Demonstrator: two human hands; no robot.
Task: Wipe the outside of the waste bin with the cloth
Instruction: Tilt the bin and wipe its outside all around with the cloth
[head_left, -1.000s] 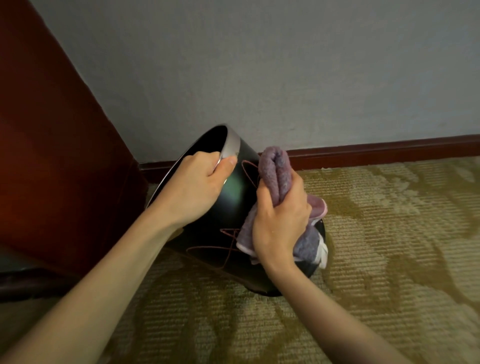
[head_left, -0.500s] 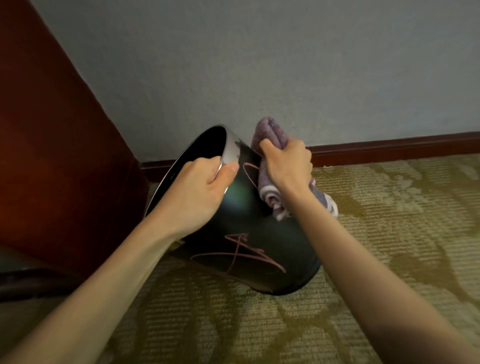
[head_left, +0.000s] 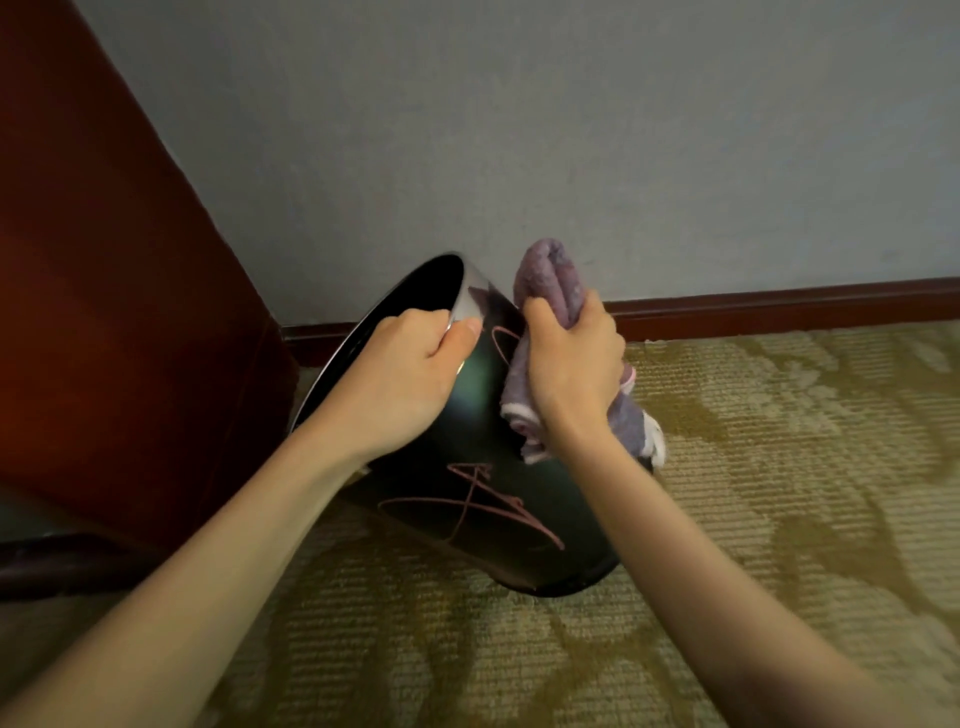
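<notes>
The left hand (head_left: 410, 374) is gripping the silver rim of the black bin (head_left: 483, 499), which is tilting toward the wall (head_left: 519, 130). The right hand (head_left: 571, 364) is clutching a bunched purple cloth (head_left: 545, 275) and pressing it against the bin's upper side, above the carpet (head_left: 779, 467).

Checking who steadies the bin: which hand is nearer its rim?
Left. The left hand grips the rim; the right hand holds the cloth against the side of the bin, off the rim.
</notes>
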